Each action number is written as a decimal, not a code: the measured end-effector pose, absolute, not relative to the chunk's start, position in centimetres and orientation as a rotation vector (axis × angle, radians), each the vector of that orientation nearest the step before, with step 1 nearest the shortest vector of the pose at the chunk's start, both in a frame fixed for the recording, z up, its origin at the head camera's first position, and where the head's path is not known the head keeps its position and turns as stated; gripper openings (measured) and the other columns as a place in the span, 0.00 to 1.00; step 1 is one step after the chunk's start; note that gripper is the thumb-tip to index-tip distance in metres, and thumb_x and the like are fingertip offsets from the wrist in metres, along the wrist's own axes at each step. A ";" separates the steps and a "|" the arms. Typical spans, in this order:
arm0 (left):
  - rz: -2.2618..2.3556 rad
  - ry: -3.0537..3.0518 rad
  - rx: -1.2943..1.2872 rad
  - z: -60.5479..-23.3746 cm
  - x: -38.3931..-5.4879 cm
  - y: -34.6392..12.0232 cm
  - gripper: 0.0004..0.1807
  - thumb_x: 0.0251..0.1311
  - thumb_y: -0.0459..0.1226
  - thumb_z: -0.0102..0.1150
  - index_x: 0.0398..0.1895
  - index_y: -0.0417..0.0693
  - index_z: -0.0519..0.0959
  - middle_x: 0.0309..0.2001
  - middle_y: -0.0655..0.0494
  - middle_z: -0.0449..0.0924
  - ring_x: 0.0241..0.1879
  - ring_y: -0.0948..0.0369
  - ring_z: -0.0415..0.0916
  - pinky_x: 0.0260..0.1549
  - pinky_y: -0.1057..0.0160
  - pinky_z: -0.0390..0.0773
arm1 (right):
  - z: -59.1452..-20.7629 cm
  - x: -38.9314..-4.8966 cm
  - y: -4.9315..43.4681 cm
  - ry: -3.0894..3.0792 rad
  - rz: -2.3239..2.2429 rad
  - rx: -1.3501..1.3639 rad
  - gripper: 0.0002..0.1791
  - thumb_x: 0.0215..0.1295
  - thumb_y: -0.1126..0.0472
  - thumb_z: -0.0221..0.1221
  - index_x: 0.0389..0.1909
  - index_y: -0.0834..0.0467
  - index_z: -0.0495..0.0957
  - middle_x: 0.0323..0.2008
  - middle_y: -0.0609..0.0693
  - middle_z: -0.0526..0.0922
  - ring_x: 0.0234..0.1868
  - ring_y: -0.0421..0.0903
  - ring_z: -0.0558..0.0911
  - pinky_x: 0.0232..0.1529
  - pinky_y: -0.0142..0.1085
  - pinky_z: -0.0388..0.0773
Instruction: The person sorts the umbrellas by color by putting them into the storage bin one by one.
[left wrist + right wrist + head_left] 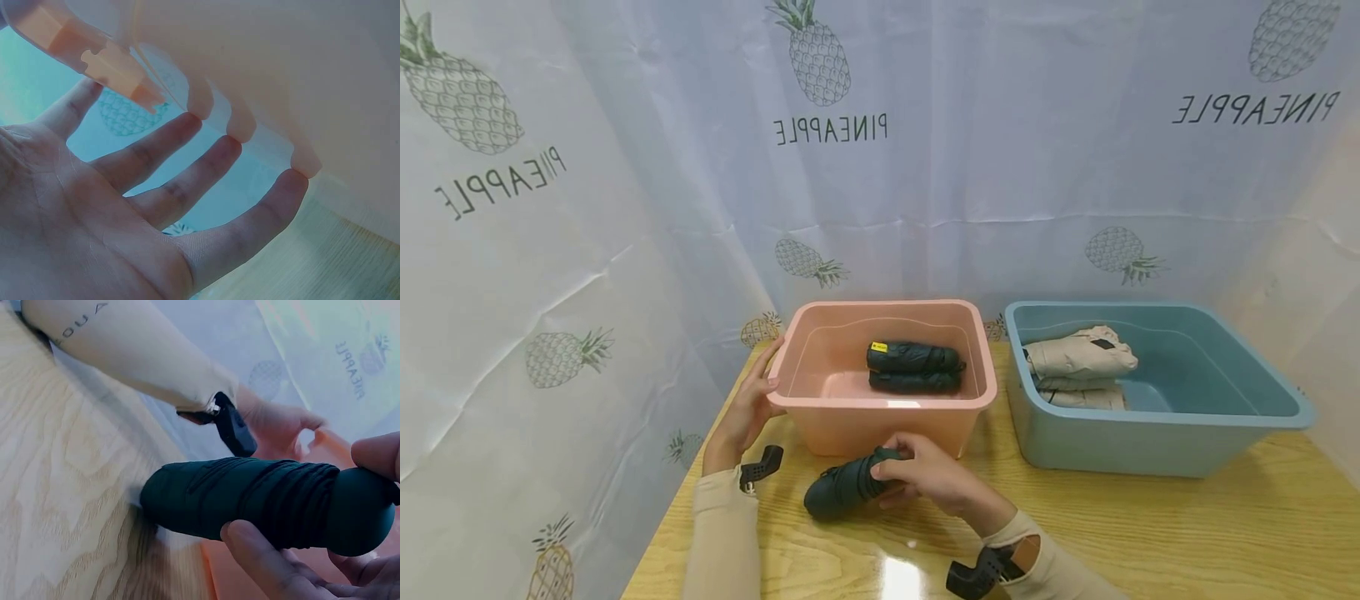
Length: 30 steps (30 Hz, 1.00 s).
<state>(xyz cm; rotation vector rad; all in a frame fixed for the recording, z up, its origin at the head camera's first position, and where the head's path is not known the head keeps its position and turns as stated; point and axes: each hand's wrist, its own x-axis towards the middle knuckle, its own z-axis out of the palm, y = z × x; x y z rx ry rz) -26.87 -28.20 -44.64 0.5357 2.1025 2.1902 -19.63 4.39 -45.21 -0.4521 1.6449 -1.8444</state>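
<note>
A dark green folding umbrella [844, 490], rolled up, lies slanted on the wooden table in front of the pink bin [880, 429]. At its rounded handle end, my right hand [936, 475] grips it between thumb and fingers. The right wrist view shows the umbrella [250, 500] close up, its ribbed folds beside the smooth handle. My left hand [750, 412] is at the left side of the pink bin. In the left wrist view, fairly straight fingers of the left hand [137, 206] touch the bin's outer wall. Two dark folded umbrellas [913, 358] lie inside the pink bin.
Right of the pink bin stands a blue bin [1120, 442], with several beige folded umbrellas [1082, 358] at its left end. A white curtain with pineapple prints [925, 183] hangs behind and to the left. Both bins sit on the wooden table [1075, 533].
</note>
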 end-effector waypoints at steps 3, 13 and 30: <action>2.197 2.096 0.536 -44.7 -26.8 -28.2 0.42 0.66 0.41 0.41 0.84 0.65 0.45 0.82 0.43 0.44 0.61 0.63 0.76 0.51 0.49 0.80 | -44.8 -19.3 4.3 1.642 -1.846 -0.469 0.16 0.64 0.62 0.61 0.46 0.67 0.70 0.43 0.58 0.79 0.41 0.52 0.88 0.49 0.57 0.83; 2.201 2.086 0.548 -44.8 -26.8 -28.1 0.42 0.66 0.40 0.40 0.84 0.65 0.45 0.83 0.44 0.42 0.62 0.63 0.75 0.51 0.49 0.80 | -42.7 -18.5 5.0 1.688 -1.885 -0.526 0.15 0.65 0.62 0.60 0.47 0.66 0.72 0.40 0.53 0.80 0.38 0.46 0.86 0.44 0.43 0.86; 2.186 2.112 0.546 -44.7 -26.7 -28.1 0.41 0.67 0.41 0.42 0.84 0.67 0.45 0.82 0.43 0.45 0.62 0.61 0.76 0.52 0.46 0.79 | -39.8 -18.5 7.9 1.405 -2.040 -0.697 0.09 0.69 0.68 0.55 0.47 0.58 0.71 0.48 0.53 0.77 0.50 0.49 0.84 0.56 0.56 0.81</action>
